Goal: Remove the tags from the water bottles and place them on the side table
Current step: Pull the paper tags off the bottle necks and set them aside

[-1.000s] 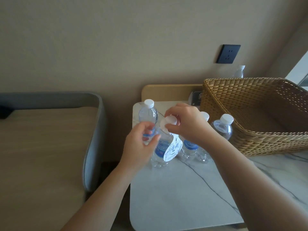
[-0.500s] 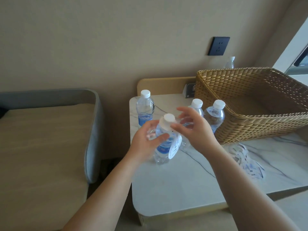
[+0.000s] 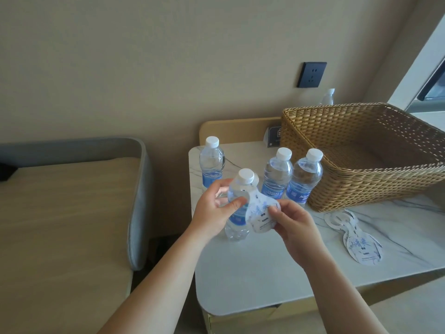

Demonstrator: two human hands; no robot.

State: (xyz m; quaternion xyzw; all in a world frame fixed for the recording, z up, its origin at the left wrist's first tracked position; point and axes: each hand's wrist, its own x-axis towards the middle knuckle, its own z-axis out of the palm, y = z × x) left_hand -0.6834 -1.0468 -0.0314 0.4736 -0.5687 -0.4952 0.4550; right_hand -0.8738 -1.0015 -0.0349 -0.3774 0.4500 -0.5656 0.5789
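A small water bottle with a white cap stands near the front left of the marble side table. My left hand grips its body. A white and blue paper tag still hangs by its ring around the bottle's neck, and my right hand pinches the tag's lower part. Three more bottles stand behind: one at the back left, two beside the basket. Loose tags lie flat on the table to the right.
A large wicker basket fills the table's back right. A small dark sign stands behind the bottles, and another bottle is behind the basket. A grey-edged bed lies to the left, a wall socket above.
My right hand has dropped from the bottle's cap to the tag's lower part and pulls it outward. The view has tilted, showing the loose tags on the right.
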